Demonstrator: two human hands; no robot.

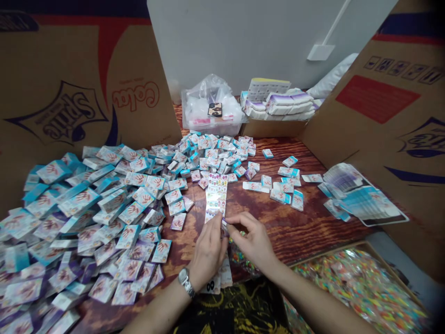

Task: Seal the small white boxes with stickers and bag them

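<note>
Close together at the table's front, both hands hold a small box, mostly hidden by the fingers. My left hand (209, 248), with a silver watch on its wrist, is closed on the box's left side. The thumb and forefinger of my right hand (253, 239) pinch the small box (225, 227) at its right end. Just beyond the hands lies a long white sheet (216, 197) of colourful stickers. Beneath my right hand is a clear bag (239, 257) of bright small pieces. Printed paper (222, 278) lies under my left hand.
Many small boxes (79, 199) are heaped at left and centre. Fanned flat cartons (365, 199) lie at right, near a tray of colourful bags (368, 283). Large cardboard boxes (132, 60) stand on both sides. A plastic tub (212, 125) and a carton of packets (278, 127) stand behind.
</note>
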